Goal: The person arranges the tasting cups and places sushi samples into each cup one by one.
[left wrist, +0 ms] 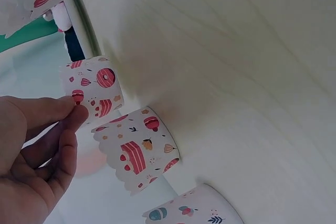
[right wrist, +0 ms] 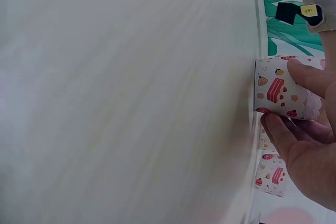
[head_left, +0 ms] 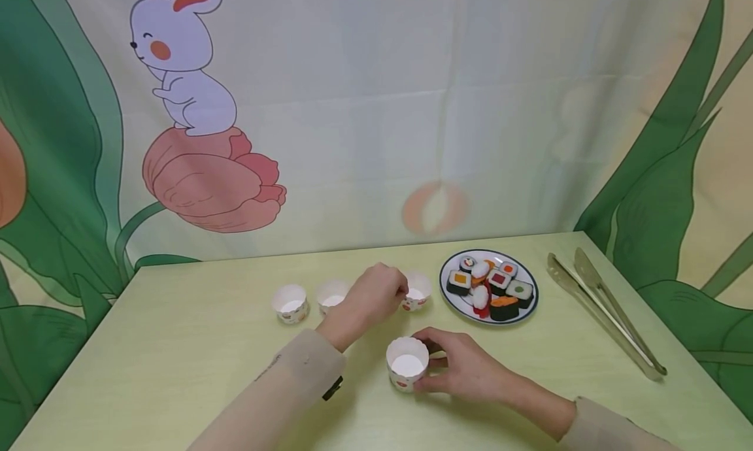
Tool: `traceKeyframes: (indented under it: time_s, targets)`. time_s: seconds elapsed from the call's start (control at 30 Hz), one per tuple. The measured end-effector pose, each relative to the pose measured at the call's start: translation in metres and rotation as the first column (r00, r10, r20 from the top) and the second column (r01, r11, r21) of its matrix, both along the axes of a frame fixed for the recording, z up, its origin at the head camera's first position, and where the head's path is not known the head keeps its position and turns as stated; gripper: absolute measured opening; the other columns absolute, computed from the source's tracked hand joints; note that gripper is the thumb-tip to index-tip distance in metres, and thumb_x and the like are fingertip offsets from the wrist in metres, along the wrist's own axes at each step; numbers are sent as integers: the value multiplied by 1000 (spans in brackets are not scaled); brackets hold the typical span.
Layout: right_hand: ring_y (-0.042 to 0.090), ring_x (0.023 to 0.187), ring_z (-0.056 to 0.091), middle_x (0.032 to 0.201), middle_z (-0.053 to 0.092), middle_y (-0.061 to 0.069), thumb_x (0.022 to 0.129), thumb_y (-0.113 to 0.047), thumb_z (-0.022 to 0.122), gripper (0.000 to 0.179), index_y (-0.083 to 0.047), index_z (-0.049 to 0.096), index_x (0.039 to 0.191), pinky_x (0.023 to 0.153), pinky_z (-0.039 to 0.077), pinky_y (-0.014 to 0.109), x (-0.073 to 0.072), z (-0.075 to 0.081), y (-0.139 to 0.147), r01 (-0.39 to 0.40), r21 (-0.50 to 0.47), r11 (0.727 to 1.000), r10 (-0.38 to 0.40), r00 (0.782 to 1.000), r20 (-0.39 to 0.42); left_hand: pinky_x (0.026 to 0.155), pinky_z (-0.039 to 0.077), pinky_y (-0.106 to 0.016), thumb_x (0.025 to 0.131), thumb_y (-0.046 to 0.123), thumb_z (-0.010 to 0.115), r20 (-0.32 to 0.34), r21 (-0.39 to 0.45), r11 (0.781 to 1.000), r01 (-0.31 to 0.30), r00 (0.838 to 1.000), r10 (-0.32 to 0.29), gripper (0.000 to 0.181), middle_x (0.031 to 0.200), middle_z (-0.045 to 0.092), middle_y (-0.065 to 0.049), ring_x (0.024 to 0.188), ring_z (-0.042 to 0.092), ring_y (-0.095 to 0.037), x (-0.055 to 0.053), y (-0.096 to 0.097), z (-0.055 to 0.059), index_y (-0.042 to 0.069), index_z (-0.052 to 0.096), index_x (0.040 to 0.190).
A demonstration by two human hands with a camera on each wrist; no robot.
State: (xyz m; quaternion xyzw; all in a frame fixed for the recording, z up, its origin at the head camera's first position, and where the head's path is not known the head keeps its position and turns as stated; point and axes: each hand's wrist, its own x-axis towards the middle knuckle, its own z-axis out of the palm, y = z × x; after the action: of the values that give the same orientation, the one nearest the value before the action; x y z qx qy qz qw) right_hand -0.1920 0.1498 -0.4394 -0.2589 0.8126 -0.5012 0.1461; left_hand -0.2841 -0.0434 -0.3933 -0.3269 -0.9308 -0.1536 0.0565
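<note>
My left hand (head_left: 373, 299) reaches across to a small white paper baking cup (head_left: 417, 293), pinching its rim between thumb and fingertips. In the left wrist view this cup (left wrist: 100, 85) carries red cake and donut prints. Nearer the front, my right hand (head_left: 467, 366) grips another printed baking cup (head_left: 407, 365) from its right side. The right wrist view shows the thumb and fingers around that upright cup (right wrist: 275, 87). Two more baking cups stand left of the left hand: one (head_left: 290, 304) in full sight, the other (head_left: 331, 297) partly behind the wrist.
A blue-rimmed white plate (head_left: 448, 302) with several sushi pieces (head_left: 499, 279) stands right of the cups. Farther right lie metal tongs (head_left: 606, 314), their handle end towards the right front. Behind the pale table (head_left: 176, 372) hangs a printed cloth (head_left: 353, 124) with a rabbit and flowers.
</note>
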Motion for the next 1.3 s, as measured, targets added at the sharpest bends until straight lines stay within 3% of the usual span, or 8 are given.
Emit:
traceKeyframes:
  time_s: [0.13,0.3,0.5,0.57,0.67,0.8,0.97,1.3]
  targets:
    - [25,114,63,122,65,7,82,-12,89,57,-2,60,130,94,54,28,0,0,0,0,-2,1000,0,1000,-3,60,45,-24,91,-6,66,5,-13,1000,-7,1000,7,22,73,67,1,65,53,-13,-1,1,-2,7,77,78]
    - [25,114,63,122,66,8,82,-12,89,57,-3,60,130,93,54,28,0,0,0,-1,2,1000,1,1000,-2,54,33,-23,89,-11,60,-3,-36,999,-5,1000,4,31,61,51,5,60,40,-12,-3,2,-5,9,67,66]
    - [26,114,63,122,66,10,81,-11,89,57,-3,60,130,93,54,27,0,-1,0,-5,2,1000,5,1000,-6,54,27,-25,87,-14,60,-9,-37,999,-11,1000,11,36,61,37,4,61,34,-13,-3,5,-4,12,57,61]
    - [26,114,63,122,66,9,81,-11,89,57,-3,60,129,93,54,27,0,-1,1,-3,4,1000,3,1000,-6,55,29,-25,86,-15,60,-18,-40,999,-6,1000,6,34,62,41,4,62,36,-13,-3,6,-5,10,60,63]
    - [26,114,63,122,66,9,81,-11,89,57,-3,60,130,93,54,27,0,0,1,-4,1,1000,4,1000,-2,59,42,-25,85,-15,62,-34,-49,999,-10,999,8,27,70,58,2,66,49,-13,-4,6,-6,7,71,73]
    - [26,114,63,123,66,9,82,-11,89,57,-3,60,130,93,54,27,1,0,1,-2,1,1000,2,1000,3,75,56,-32,86,-14,64,-45,-57,998,-12,999,10,24,92,74,-7,84,68,-19,-4,6,-7,4,79,92]
    - [26,114,63,122,66,9,81,-11,89,57,-3,60,130,93,54,28,1,0,1,2,4,1000,-2,1000,6,82,57,-37,86,-15,63,-41,-58,998,-8,999,5,27,100,74,-12,94,71,-26,-3,6,-6,1,78,102]
    - [27,114,63,123,65,10,81,-10,89,57,-2,59,130,93,54,28,1,0,1,0,-3,1000,0,1000,14,78,57,-37,88,-10,69,-47,-75,997,-34,998,30,20,94,71,-11,88,68,-26,2,5,1,3,76,102]
